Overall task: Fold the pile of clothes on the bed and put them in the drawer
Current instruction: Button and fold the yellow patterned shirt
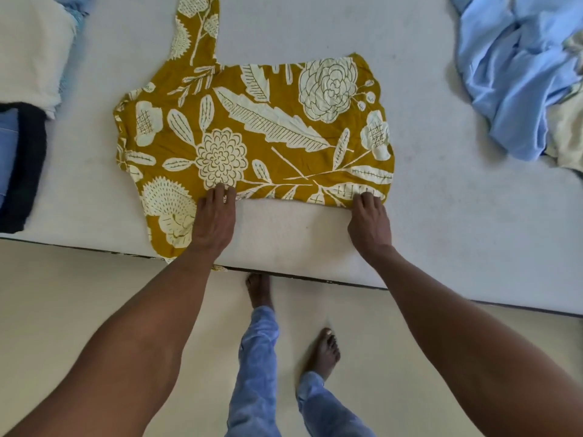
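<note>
We stand at a white bed (426, 197) whose near edge runs across the view from left to lower right, with pale floor (63, 294) below it. Our bare feet and blue trousers (258, 357) are just short of that edge. The bed's bare surface lies open between the garment and the heaps at either side, and a strip of it shows between the garment's near hem and the bed edge.

On the right, well apart from our hands, a crumpled light blue pile (517, 77) spreads to the frame's edge. On the left sits a white folded cloth (31, 48), and just below it a dark stack (22, 165) with blue in it.

The mustard top (252, 130) lies flat in the middle of the bed, printed with large cream flowers and leaves. One sleeve reaches away toward the far side; the other runs toward us and hangs over the bed edge, partly under our left forearm.

Our left hand (214, 216) pinches the near hem with curled fingers beside the near sleeve. Our right hand (369, 219) grips the same hem at its right corner, fingers bent over the cloth.
</note>
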The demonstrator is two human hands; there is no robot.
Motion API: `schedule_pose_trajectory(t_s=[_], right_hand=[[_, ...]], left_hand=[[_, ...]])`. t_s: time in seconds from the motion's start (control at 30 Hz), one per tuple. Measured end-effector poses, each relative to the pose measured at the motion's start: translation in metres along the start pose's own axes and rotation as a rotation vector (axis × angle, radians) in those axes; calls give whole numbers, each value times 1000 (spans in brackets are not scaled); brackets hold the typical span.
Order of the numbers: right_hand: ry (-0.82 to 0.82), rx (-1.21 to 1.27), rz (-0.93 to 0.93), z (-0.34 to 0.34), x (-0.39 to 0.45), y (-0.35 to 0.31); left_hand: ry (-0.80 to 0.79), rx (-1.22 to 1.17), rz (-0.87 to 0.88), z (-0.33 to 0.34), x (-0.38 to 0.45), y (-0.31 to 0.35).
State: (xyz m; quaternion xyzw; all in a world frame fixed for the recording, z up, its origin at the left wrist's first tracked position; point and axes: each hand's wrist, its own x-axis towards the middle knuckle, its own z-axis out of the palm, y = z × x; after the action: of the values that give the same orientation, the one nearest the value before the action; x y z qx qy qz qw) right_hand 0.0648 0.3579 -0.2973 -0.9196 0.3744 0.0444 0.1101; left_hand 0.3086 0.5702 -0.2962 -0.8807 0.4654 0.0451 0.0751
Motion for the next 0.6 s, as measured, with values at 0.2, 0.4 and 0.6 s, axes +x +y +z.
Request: schedule_pose_trajectory(t_s=[0.2,0.4,0.6], right_hand=[[-11,-79,-49,0,-2,4],[-13,35,-3,-13,3,12],[31,276,66,-44,23,10]], left_hand=[[76,-4,44,9,3,-18],[162,-99,287,7,-1,-56],[106,-543,59,-33,14,-79]])
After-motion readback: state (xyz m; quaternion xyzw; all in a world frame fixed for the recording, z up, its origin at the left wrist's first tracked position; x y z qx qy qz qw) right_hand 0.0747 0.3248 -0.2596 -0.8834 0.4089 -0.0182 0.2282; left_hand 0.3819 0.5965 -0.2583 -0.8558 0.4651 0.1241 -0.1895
